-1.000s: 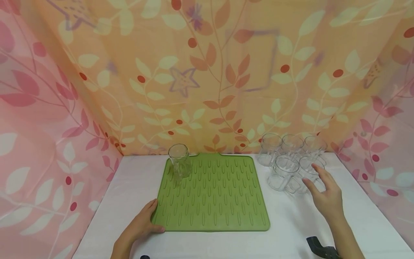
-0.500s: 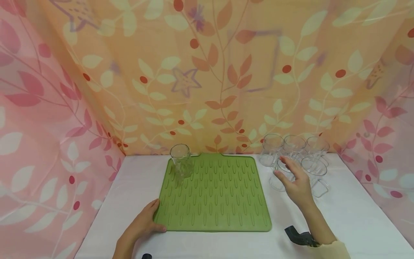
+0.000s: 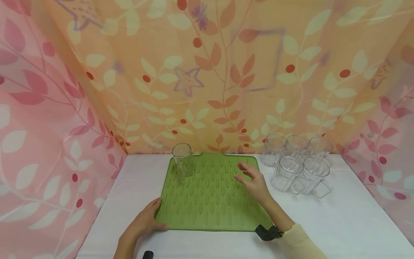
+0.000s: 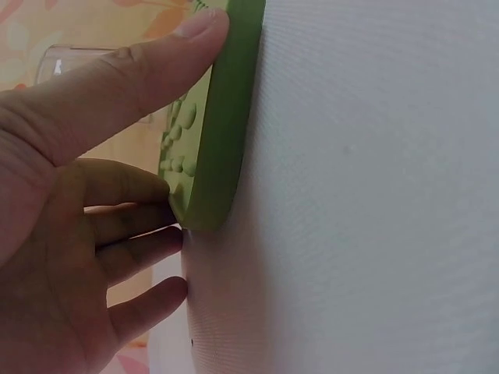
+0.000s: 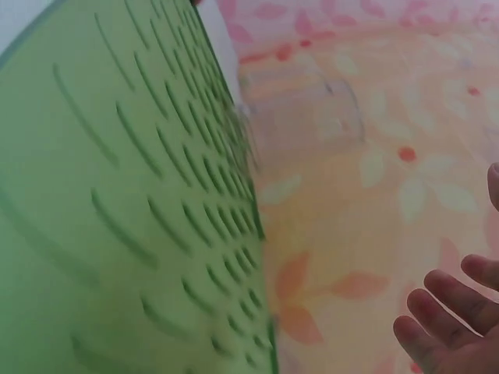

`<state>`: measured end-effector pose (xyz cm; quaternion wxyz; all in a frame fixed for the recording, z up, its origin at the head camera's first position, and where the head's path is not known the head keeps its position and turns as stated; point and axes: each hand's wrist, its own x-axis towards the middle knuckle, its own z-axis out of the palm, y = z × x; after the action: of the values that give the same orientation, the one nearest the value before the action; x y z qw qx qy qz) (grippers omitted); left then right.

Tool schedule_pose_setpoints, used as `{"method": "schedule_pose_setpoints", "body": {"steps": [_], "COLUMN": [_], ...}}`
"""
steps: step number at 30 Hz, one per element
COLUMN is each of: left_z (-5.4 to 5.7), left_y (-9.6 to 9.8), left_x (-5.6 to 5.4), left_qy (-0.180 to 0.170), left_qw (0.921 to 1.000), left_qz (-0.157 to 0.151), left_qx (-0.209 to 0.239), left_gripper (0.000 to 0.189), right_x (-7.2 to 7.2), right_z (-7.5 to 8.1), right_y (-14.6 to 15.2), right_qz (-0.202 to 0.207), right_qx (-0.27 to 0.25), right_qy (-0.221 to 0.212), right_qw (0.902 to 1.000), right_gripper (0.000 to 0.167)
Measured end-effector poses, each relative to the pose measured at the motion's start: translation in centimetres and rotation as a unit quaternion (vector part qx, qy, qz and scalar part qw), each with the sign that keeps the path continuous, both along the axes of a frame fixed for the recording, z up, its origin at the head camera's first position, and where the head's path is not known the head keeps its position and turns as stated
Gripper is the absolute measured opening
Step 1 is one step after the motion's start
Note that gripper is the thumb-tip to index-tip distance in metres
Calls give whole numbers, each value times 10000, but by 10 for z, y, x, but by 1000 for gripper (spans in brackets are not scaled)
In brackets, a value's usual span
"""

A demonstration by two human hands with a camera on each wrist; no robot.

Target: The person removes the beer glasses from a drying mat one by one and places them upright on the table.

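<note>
A green ribbed drying mat (image 3: 210, 201) lies on the white table. One clear glass mug (image 3: 184, 160) stands upright at its back left corner. My left hand (image 3: 144, 220) rests at the mat's near left corner, fingers along the left edge and thumb at the front edge; the left wrist view shows the thumb (image 4: 148, 74) against the mat's rim. Over the right part of the mat my right hand (image 3: 254, 185) hovers with nothing in it, fingers loosely bent and apart from the thumb. In the right wrist view the mug (image 5: 304, 125) appears beyond the mat, blurred.
Several clear glass mugs stand in two rows right of the mat, one front mug (image 3: 289, 172) being nearest the mat's edge. Patterned curtain (image 3: 223, 79) closes off the back, and pink cloth (image 3: 48, 162) hangs at the left. A black wrist mount (image 3: 268, 233) sits below my right wrist.
My right hand has swept left from beside the group of mugs, past them, to above the mat, without a mug. The left hand stays at the mat's corner.
</note>
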<state>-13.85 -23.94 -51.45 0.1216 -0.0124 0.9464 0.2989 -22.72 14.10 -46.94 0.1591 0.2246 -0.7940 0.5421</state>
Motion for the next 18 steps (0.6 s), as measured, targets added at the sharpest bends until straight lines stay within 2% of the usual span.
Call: {"method": "schedule_pose_setpoints", "body": {"steps": [4,6,8,18], "left_z": [1,1,1,2], "left_y": [1,2,2,1], "left_x": [0,0,0,0], "left_qy": [-39,-42,-9,24], "left_qw": [10000,10000,10000,10000], "left_qz": [18,17,-13,-59], "left_qx": [-26,-10,10,-38], "left_gripper": [116,116,116,114], "right_x": [-6,-14,-18,-36], "right_z": [-5,-15,-17,-22], "right_y": [-24,-35,-47,-96], "right_qz": [412,552,698,1057], "right_qx": [-118,-128,-115,-509], "right_qy": [-449,-573,-758,-1450], "right_qw": [9981,9967,9946,9824], "right_gripper": [48,48,48,47]}}
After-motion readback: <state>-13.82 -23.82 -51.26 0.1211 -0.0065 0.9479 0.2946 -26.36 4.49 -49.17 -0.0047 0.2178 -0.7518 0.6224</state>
